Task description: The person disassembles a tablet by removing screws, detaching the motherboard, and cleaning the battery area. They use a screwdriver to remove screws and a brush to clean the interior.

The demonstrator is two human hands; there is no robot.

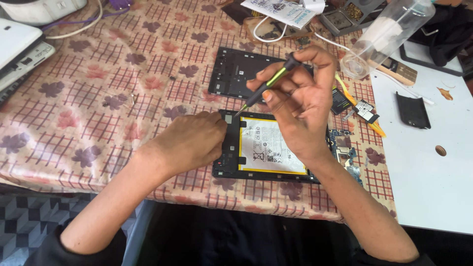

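Note:
An opened tablet lies on the table with its white, yellow-edged battery showing. My left hand rests on the tablet's left edge, fingers curled against the frame. My right hand grips a black and yellow-green screwdriver, its tip touching the tablet's upper left corner by the battery. A green circuit board pokes out beside my right wrist.
A black tablet back frame lies behind the tablet. Small parts, a black cover and a brush sit at the right on a white board. A clear plastic bottle leans at the back. A white device occupies the far left.

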